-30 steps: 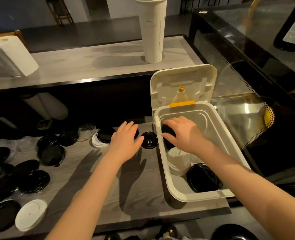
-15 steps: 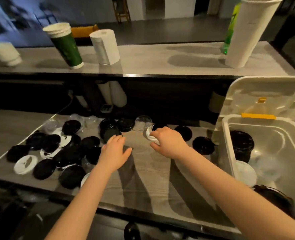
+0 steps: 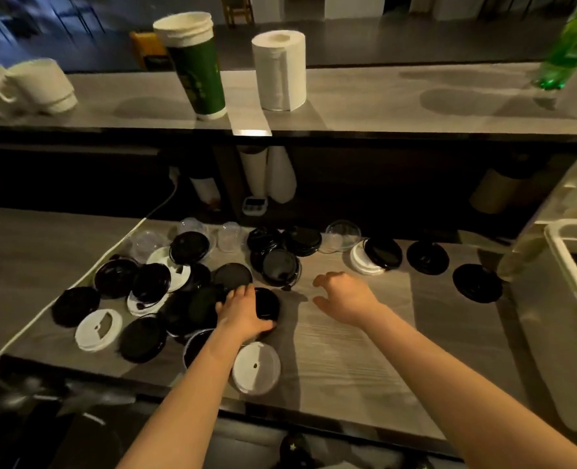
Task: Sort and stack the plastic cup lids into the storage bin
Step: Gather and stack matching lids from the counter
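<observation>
Most of the job is left to do, I think. A big pile of lids lies on the tabletop (image 3: 348,350) in the middle left of the frame. Most are black, like the black lid (image 3: 477,283) lying alone at the right. Some are white, like the white lid (image 3: 256,368) near the bottom edge of the tabletop and the white lid with a cut-out (image 3: 98,330) at the lower left. A few clear lids (image 3: 343,235) sit at the back of the pile, by the dark shelf.

The storage bin (image 3: 564,282) is at the far right edge of the frame, with its cover up. Only a corner of it shows. Something dark is inside, maybe black lids, but I cannot tell how many.

The left hand (image 3: 243,314) is pressed down on a black lid in the pile (image 3: 267,303). Its grip is curled around that lid's edge, so it looks like it is picking it up. The right hand (image 3: 346,299) floats just above the bare tabletop, near the pile. Its grip is wide, with fingers spread, and it holds nothing.

The lids on the tabletop are mixed up, not sorted by colour, and many lean on each other.
</observation>
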`<state>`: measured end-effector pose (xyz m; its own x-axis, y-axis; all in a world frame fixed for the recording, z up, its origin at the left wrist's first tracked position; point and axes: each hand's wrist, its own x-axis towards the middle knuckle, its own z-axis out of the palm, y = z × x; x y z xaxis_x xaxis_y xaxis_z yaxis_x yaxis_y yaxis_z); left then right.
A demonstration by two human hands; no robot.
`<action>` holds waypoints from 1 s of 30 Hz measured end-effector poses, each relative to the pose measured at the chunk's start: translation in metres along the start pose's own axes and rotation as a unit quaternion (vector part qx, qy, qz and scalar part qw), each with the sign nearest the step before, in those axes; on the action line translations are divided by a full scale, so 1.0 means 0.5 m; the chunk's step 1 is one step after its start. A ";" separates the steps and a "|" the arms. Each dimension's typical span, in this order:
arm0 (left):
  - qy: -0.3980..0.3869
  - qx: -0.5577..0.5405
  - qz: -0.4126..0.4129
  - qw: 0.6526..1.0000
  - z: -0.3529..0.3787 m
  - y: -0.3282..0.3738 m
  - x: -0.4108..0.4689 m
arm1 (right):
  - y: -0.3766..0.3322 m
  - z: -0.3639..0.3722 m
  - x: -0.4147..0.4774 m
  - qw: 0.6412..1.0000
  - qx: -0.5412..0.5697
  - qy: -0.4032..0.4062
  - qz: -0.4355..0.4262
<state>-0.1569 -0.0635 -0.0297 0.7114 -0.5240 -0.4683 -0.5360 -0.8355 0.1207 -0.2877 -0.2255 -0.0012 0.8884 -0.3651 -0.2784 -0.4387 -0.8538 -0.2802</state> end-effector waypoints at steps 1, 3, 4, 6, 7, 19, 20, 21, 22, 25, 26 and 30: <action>0.012 -0.004 0.011 1.000 0.003 -0.003 0.004 | -0.007 0.002 0.006 1.000 0.005 0.000 0.009; 0.044 -0.014 0.044 0.998 0.000 -0.009 0.007 | -0.021 0.005 0.020 0.999 0.036 0.005 0.030; 0.066 -0.024 0.065 0.995 -0.005 -0.012 0.006 | -0.030 0.003 0.025 0.997 0.067 0.014 0.044; 0.119 -0.053 0.119 0.984 -0.028 -0.012 -0.002 | -0.051 -0.004 0.036 0.984 0.159 0.044 0.066; 0.145 -0.065 0.148 0.976 -0.044 -0.009 -0.009 | -0.063 -0.011 0.041 0.971 0.222 0.056 0.072; 0.199 -0.125 0.251 0.939 -0.121 -0.060 -0.029 | -0.134 -0.052 0.060 0.824 0.555 0.074 0.089; 0.196 -0.135 0.221 0.946 -0.117 -0.079 -0.024 | -0.132 -0.046 0.061 0.833 0.537 0.094 0.098; 0.193 -0.141 0.185 0.953 -0.110 -0.100 -0.017 | -0.127 -0.039 0.062 0.840 0.521 0.110 0.104; 0.182 -0.144 0.147 0.962 -0.098 -0.122 -0.007 | -0.123 -0.032 0.060 0.843 0.513 0.122 0.108; 0.063 -0.160 0.067 0.983 -0.059 -0.164 0.007 | -0.111 -0.014 0.051 0.823 0.533 0.153 0.120; 0.013 -0.166 0.061 0.984 -0.046 -0.167 0.006 | -0.109 -0.009 0.047 0.815 0.542 0.164 0.125; -0.044 -0.151 0.061 0.986 -0.010 -0.151 0.004 | -0.100 0.005 0.033 0.790 0.569 0.179 0.140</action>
<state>-0.1130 -0.0022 -0.0355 0.6011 -0.6184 -0.5062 -0.4457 -0.7852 0.4300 -0.2514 -0.1877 0.0057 0.6268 -0.7363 -0.2550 -0.2814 0.0913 -0.9552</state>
